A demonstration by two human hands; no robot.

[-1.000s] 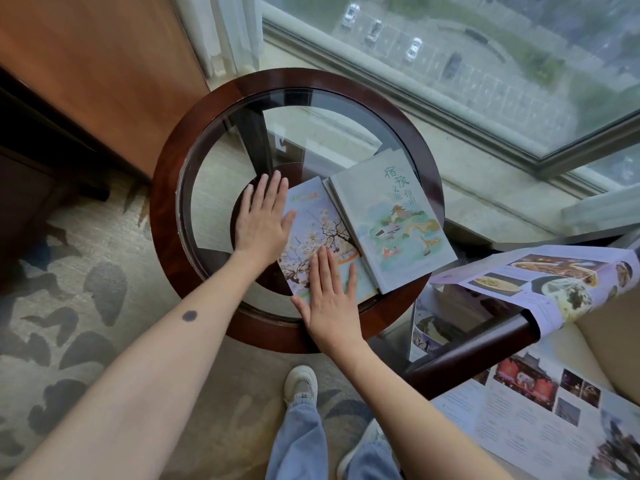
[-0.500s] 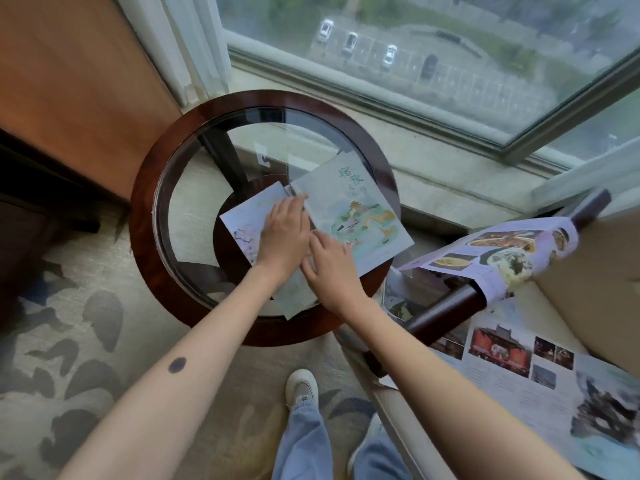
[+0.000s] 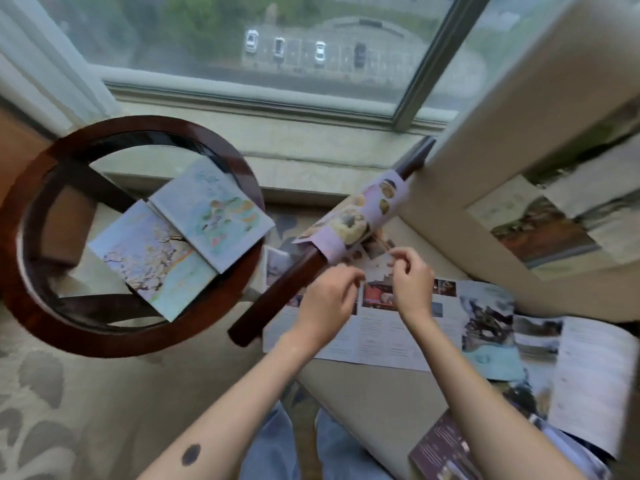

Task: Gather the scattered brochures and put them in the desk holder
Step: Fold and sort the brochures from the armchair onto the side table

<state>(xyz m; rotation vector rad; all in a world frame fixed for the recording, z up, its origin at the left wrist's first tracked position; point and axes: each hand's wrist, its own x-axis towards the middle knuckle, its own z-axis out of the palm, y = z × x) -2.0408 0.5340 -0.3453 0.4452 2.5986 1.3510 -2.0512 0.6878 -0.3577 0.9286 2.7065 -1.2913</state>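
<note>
At frame centre, over the chair seat (image 3: 363, 393): two bare hands, both smeared by motion blur.

- Hard to make out: fingertips of both hands; whether either pinches paper cannot be told. Print on every brochure is illegible. The long unfolded brochure (image 3: 381, 337) is partly covered by both forearms and cut off at the frame's 4 o'clock. A dark brochure (image 3: 446, 448) is cropped at 5 o'clock. A small sheet (image 3: 277, 265) shows only partly behind the armrest (image 3: 277, 296).
- Left hand (image 3: 329, 299): forearm entering from 7 o'clock, back of hand up, fingers curled inward, just beside the armrest.
- Right hand (image 3: 414, 282): forearm entering from 5 o'clock, fingers bent with tips drawn together, above the unfolded brochure.
- Food brochure (image 3: 349, 220): draped over the armrest, at 12 o'clock from the hands, near the right fingertips; contact unclear.
- Blossom brochure (image 3: 152, 258) and green illustrated brochure (image 3: 211, 216): overlapping on the round glass table (image 3: 114, 341), at 9 to 10 o'clock from the hands, well apart from them.
- Another brochure (image 3: 540, 233): lying against the chair back, at 2 o'clock.
</note>
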